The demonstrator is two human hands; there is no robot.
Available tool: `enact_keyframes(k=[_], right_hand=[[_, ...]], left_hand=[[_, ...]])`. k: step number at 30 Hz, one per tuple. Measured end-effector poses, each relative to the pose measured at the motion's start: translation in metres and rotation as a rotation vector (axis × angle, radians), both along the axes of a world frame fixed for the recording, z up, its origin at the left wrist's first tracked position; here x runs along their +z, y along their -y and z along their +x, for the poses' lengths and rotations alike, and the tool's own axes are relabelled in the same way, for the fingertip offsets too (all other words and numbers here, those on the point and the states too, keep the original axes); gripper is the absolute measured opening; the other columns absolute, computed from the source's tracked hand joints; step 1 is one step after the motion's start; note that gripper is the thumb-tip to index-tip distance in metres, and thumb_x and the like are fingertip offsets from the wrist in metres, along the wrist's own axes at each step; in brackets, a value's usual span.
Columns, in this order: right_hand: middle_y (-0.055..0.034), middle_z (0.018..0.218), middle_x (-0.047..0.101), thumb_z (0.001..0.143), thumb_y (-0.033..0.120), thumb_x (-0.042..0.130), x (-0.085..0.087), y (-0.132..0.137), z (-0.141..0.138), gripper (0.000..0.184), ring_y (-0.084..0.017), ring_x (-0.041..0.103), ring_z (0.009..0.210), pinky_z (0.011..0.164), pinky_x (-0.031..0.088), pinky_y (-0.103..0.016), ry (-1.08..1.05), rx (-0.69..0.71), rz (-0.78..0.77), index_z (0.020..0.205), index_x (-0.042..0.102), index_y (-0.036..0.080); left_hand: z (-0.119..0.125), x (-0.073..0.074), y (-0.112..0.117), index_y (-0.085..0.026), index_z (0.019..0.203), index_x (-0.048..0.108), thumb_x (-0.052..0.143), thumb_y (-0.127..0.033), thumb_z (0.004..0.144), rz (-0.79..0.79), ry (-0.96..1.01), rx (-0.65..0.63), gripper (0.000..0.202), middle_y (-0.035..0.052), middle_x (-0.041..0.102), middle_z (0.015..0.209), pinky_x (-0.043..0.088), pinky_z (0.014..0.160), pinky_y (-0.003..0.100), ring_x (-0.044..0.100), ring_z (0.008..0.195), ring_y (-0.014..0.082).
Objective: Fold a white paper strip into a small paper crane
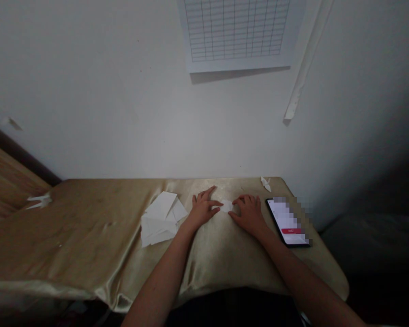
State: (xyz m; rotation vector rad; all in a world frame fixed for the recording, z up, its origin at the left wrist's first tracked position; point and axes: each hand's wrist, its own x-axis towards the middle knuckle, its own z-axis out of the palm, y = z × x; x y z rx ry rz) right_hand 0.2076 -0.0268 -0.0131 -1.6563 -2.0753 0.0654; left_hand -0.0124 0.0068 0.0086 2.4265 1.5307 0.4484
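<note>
A small white piece of paper lies low over the cloth-covered table between my two hands. At its left edge, my left hand has thumb and index finger close together on the paper, while the other fingers stretch away. My right hand holds the opposite edge with curled fingers, thumb nearest me. The paper's folds are too small and blurred to make out. Left of my left forearm lies a loose pile of white paper sheets.
A phone with a lit screen lies right of my right hand. Behind it is a folded paper crane; another white folded paper sits far left. Gold satin cloth covers the table, which meets a wall with a printed grid sheet.
</note>
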Motion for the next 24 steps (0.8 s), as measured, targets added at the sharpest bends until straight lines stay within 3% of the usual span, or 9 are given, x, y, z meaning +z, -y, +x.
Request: enact_keyframes(k=[6,11,15,24], right_hand=[[-0.0109,0.122,0.061,0.089,0.037,0.062,0.0010,0.0010,0.0020,0.029,-0.031,0.048,0.124,0.117,0.019,-0.061,-0.015,0.026,0.002,0.115,0.068,0.025],[-0.0077,0.130,0.064,0.091,0.027,0.059,-0.0008,-0.0002,0.0021,0.029,-0.029,0.048,0.128,0.118,0.020,-0.058,-0.026,0.141,0.034,0.117,0.070,0.029],[-0.0063,0.123,0.069,0.093,0.025,0.057,-0.0029,-0.0020,0.0023,0.024,-0.027,0.050,0.127,0.118,0.019,-0.058,-0.049,0.193,0.049,0.109,0.074,0.028],[-0.0056,0.118,0.071,0.096,0.029,0.055,-0.0050,-0.0036,-0.0009,0.021,-0.024,0.057,0.118,0.119,0.014,-0.060,-0.097,0.163,0.014,0.105,0.074,0.026]], left_hand=[[0.0008,-0.0011,-0.0026,-0.041,0.106,0.078,0.075,-0.036,0.086,-0.023,0.023,0.015,0.021,-0.0040,0.024,0.168,0.017,0.117,0.070,0.030,0.147,0.0341],[0.0019,0.0001,-0.0025,-0.040,0.103,0.079,0.075,-0.037,0.086,-0.031,0.026,0.015,0.018,-0.0052,0.025,0.168,0.014,0.118,0.072,0.029,0.148,0.0350],[0.0047,0.0035,0.0001,-0.040,0.101,0.079,0.076,-0.037,0.084,-0.061,0.029,0.052,0.017,-0.0058,0.023,0.168,0.012,0.116,0.075,0.029,0.148,0.0371],[0.0080,0.0078,0.0026,-0.038,0.100,0.079,0.075,-0.038,0.083,-0.130,0.063,0.095,0.017,-0.0062,0.025,0.167,0.008,0.114,0.079,0.027,0.149,0.0375]])
